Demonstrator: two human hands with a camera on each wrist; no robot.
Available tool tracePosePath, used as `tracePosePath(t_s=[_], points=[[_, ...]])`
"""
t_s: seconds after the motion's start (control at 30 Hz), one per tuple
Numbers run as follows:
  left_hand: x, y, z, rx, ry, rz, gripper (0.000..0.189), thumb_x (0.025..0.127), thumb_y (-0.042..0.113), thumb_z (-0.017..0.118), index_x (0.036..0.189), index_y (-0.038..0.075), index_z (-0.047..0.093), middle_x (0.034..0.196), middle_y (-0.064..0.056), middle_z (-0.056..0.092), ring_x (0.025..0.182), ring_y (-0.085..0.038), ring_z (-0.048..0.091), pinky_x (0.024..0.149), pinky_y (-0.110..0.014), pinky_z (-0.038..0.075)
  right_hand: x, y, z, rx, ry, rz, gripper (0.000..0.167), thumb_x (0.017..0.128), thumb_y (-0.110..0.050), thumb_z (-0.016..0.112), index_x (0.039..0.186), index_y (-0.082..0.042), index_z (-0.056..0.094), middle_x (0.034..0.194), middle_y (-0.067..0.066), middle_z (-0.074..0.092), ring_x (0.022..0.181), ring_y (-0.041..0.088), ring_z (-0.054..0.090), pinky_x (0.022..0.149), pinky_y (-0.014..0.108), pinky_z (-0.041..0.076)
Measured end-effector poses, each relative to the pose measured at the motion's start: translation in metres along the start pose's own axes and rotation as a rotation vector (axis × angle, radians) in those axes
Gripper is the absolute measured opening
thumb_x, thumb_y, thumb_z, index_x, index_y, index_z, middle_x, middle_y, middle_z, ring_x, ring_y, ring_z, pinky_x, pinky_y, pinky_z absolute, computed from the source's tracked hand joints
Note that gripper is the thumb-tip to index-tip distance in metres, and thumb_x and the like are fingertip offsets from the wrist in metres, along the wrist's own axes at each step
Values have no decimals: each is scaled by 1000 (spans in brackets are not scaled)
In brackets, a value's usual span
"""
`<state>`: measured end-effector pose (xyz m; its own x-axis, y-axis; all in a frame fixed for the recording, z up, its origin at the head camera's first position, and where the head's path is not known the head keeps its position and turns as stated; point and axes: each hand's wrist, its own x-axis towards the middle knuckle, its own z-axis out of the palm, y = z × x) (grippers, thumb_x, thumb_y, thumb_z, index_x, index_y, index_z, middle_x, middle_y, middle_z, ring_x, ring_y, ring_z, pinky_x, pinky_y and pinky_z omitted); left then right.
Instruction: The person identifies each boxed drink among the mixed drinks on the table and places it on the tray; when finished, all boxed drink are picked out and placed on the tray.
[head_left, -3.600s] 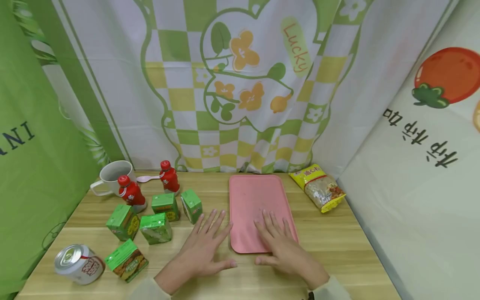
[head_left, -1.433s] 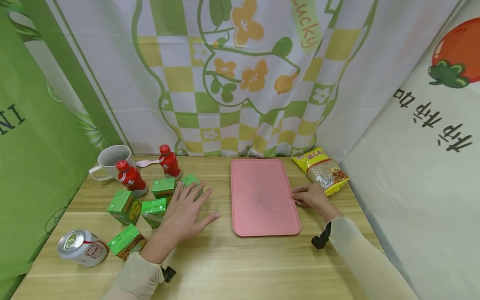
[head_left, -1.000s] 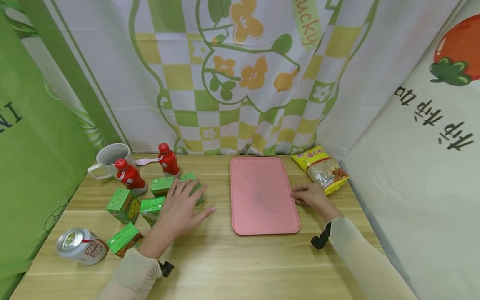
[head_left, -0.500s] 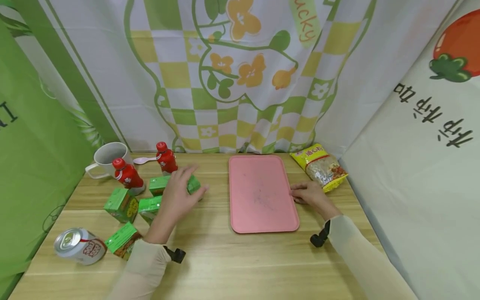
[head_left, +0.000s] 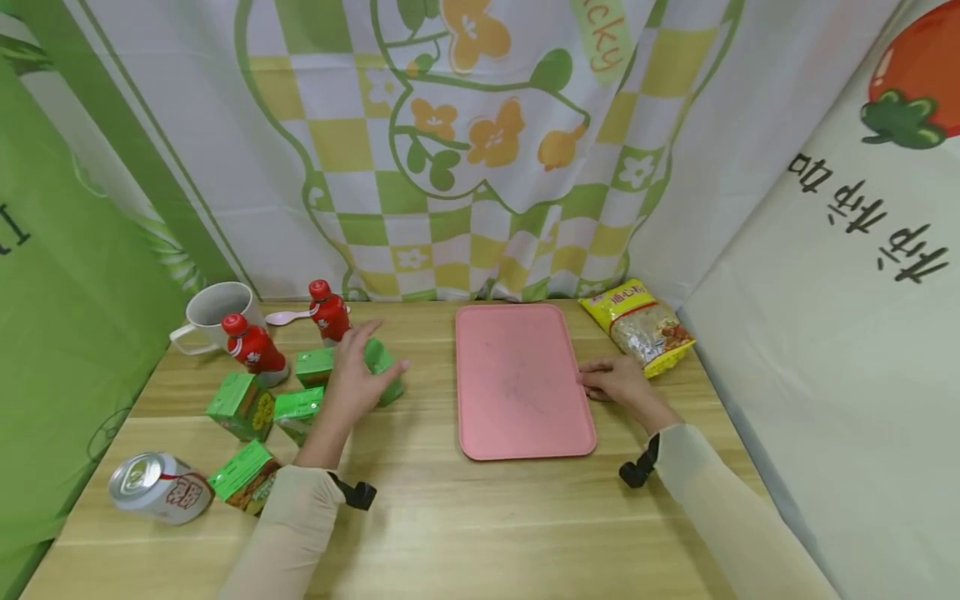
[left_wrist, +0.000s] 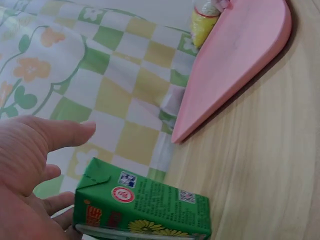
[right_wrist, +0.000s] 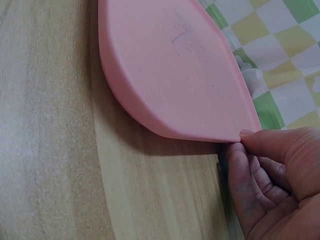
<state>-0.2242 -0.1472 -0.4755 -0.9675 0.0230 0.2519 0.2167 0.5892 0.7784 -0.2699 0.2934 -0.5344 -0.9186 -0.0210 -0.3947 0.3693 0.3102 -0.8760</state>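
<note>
My left hand [head_left: 352,383] reaches to a green drink carton [head_left: 383,371] that stands on the table. In the left wrist view its thumb is spread away from the carton [left_wrist: 142,202], while its other fingers lie at the carton's top end; whether they touch it I cannot tell. On the right, thumb and fingers of my right hand [head_left: 618,385] pinch the right rim of a pink tray [head_left: 521,383]. The right wrist view shows the thumb on top of the tray's edge and the fingers beneath it [right_wrist: 272,175].
Several more green cartons [head_left: 242,406] stand left of my left hand, with a can [head_left: 160,487] nearer. Two red-capped bottles [head_left: 255,346], a mug [head_left: 221,312] and a pink spoon [head_left: 285,317] are behind them. A yellow pasta bag [head_left: 637,325] lies beyond my right hand.
Both hands first lay spread, the right on the tray. Then the right moved to the tray's rim and pinched it. My left moved over the cartons and lowered beside one, thumb spread.
</note>
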Motion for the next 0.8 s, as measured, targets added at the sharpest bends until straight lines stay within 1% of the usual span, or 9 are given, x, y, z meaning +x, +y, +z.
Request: tracePosePath(t_s=[0.13,0.27,0.37,0.43,0.6,0.7,0.8], points=[[2,-2,4,-7,-26,-28,79,85,18,84,152,8,43,150,-22,37,140,-41,30,111,-59,30,1,0,-2,-5,4,3,37,96,-9,71,128,8,64,107,15,70,83,9,68,74,26,58],[2,-2,9,-57,-8,-25,77,84,11,85,150,6,46,148,-22,39,139,-39,33,111,-58,30,2,0,-3,-6,-2,0,38,96,-10,71,129,8,63,107,14,70,84,9,68,74,26,58],[2,-5,14,-85,-6,-20,76,83,9,85,149,5,47,147,-22,39,138,-39,34,111,-58,30,2,0,-2,-1,4,3,38,96,-10,72,129,8,63,108,14,70,84,8,68,75,25,58],[1,-9,16,-93,-4,-50,77,83,10,85,149,3,45,145,-23,39,135,-39,37,110,-57,32,2,-1,-2,5,3,8,37,96,-10,71,129,7,64,109,14,70,84,8,68,75,26,58],[-3,-16,19,-103,2,-169,81,83,18,87,148,2,41,141,-23,40,124,-38,45,104,-55,39,0,-3,0,13,-7,6,37,96,-9,71,130,7,64,111,15,70,85,9,69,76,26,58],[-2,-18,19,-128,-6,-198,84,83,20,87,149,2,39,142,-23,40,125,-38,46,104,-54,40,-1,-3,0,14,-2,6,38,96,-8,71,130,7,63,111,16,70,85,9,70,76,27,58],[-2,-19,18,-151,-14,-212,86,82,22,87,150,2,38,144,-24,40,126,-38,46,104,-52,41,-1,-4,-1,3,-1,14,38,97,-9,71,130,7,64,111,15,70,85,8,69,76,26,58]])
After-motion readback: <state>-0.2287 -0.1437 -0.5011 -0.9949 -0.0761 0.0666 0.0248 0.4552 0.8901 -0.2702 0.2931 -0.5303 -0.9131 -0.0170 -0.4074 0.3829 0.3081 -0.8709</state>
